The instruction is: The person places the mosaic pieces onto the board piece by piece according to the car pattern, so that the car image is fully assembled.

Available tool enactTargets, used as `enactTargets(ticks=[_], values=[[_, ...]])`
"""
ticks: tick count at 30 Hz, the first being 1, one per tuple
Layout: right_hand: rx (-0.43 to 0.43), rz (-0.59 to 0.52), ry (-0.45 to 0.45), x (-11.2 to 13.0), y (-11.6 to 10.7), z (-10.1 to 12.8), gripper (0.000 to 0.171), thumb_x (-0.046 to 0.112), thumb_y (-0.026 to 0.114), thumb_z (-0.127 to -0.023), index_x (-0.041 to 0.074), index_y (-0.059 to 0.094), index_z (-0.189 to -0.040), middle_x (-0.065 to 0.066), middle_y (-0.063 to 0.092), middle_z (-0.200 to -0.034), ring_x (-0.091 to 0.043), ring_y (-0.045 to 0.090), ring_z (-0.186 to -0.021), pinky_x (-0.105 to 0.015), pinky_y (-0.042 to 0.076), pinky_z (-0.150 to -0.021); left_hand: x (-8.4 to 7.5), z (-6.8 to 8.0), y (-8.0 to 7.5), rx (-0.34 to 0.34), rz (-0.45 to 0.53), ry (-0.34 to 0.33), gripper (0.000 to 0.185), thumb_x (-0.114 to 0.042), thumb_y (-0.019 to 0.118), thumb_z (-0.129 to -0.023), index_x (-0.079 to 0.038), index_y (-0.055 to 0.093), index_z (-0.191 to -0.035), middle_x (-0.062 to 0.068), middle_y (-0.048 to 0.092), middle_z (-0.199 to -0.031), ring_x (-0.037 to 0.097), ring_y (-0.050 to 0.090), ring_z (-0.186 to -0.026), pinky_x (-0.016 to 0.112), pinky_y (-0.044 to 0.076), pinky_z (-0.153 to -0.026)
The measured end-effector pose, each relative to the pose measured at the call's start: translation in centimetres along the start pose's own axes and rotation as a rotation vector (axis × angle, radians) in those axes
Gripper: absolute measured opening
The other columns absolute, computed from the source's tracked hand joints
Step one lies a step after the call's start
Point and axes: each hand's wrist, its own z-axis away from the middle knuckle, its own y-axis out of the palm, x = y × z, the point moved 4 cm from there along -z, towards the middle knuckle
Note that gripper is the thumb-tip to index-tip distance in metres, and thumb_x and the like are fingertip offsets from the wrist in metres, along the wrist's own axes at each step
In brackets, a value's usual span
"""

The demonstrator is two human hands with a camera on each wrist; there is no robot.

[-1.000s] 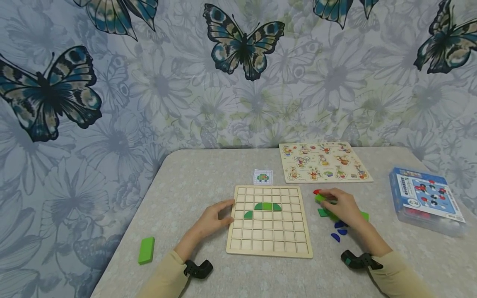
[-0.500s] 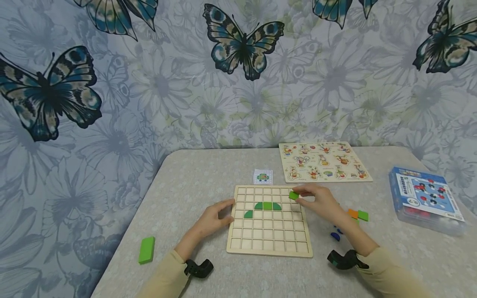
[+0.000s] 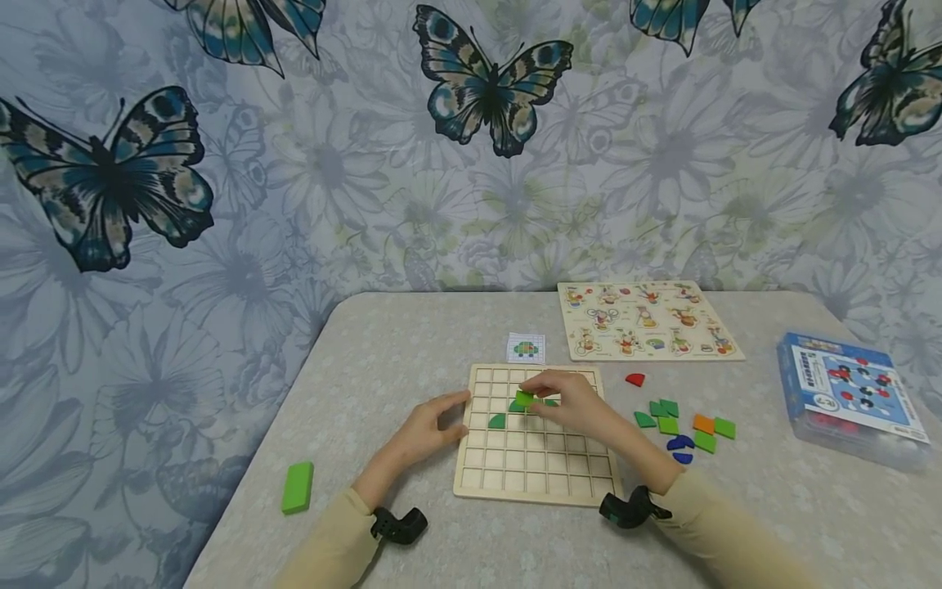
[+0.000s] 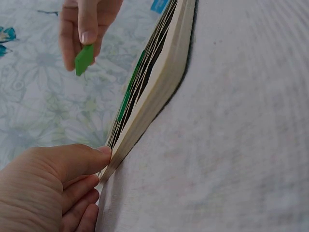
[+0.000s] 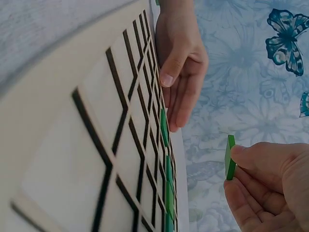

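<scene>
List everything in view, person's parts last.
Grid board: 1, pale wood, centre
Held tile: 1, green, over board
Placed tiles: 3 or more, green, board
Loose tiles: about 11, multicoloured, right of board
Block: 1, green, table left
Pattern card: 1, white, behind board
Picture panel: 1, pale, back right
Box: 1, mostly blue, right
Table: 1, grey, beneath
Butterflies: 5, teal and black, wallpaper
Sleeves: 2, beige, foreground
Wrist cameras: 2, black, sleeve ends
Left grip: 1, bare, board's left edge
Right grip: 1, bare, above board

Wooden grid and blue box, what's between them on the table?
In the head view: loose green tiles, blue pieces, an orange tile and a red piece.
</scene>
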Motion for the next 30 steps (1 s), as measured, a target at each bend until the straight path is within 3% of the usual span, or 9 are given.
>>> enactTargets(ticks=[8, 17, 24, 30], values=[[0.030, 0.024, 0.039, -0.2, 1.6, -0.1, 0.028, 0.003, 0.072, -0.083, 0.000, 0.067, -0.110, -0.010, 0.067, -0.106, -0.023, 0.064, -0.090, -0.035, 0.055, -0.078, -0.1, -0.1, 0.0, 0.000, -0.052, 0.015, 0.057, -0.014, 0.070, -0.086, -0.004, 0.048, -0.138, 0.011, 0.047, -0.139, 0.028, 0.040, -0.130, 0.044, 0.034, -0.106], [0.071, 0.058, 0.105, -1.4, 3.1, 0.3, 0.028, 0.005, 0.072, -0.083, 0.004, 0.068, -0.111, -0.003, 0.066, -0.105, -0.014, 0.062, -0.091, -0.026, 0.052, -0.078, -0.2, 0.0, -0.1, 0.010, -0.058, 0.030, 0.057, -0.016, 0.069, -0.087, -0.002, 0.048, -0.138, 0.013, 0.047, -0.139, 0.030, 0.040, -0.130, 0.046, 0.034, -0.105], [0.095, 0.070, 0.077, -1.8, 3.4, 0.4, 0.027, 0.003, 0.069, -0.085, 0.004, 0.068, -0.111, -0.004, 0.066, -0.105, -0.015, 0.061, -0.090, -0.027, 0.053, -0.076, -0.1, -0.2, 0.0, 0.016, -0.062, 0.022, 0.056, -0.015, 0.069, -0.087, -0.003, 0.048, -0.138, 0.011, 0.047, -0.139, 0.028, 0.039, -0.130, 0.043, 0.033, -0.107], [0.118, 0.172, 0.045, -1.6, 3.7, 0.3, 0.027, 0.007, 0.071, -0.084, 0.005, 0.068, -0.111, -0.003, 0.065, -0.104, -0.013, 0.058, -0.088, -0.026, 0.051, -0.074, -0.2, -0.1, -0.2, 0.015, -0.058, 0.029, 0.056, -0.016, 0.069, -0.087, -0.003, 0.048, -0.137, 0.012, 0.048, -0.139, 0.029, 0.040, -0.130, 0.044, 0.033, -0.106]])
